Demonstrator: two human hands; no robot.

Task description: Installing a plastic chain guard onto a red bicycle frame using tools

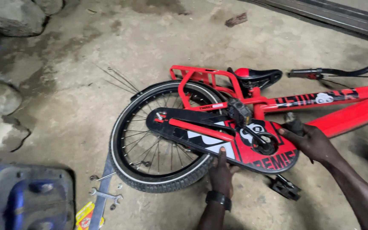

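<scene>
Bicycle (277,106) front seemingly cut off.

Both forearms are bare, with no sleeves in view. The left hand (221,172) has a black wristband (218,199); the right hand (311,142) wears nothing.

Take the rear wheel (158,136) as your landmark; left of it and above it you have bare concrete floor (77,102), though thin loose spokes (118,79) lie just off its upper rim; below its left edge, spanners (106,196) and small nuts clutter the ground; right of it, the chain guard (231,142), crank and pedal (284,187) block you; rocks (5,102) hem the far left.
</scene>
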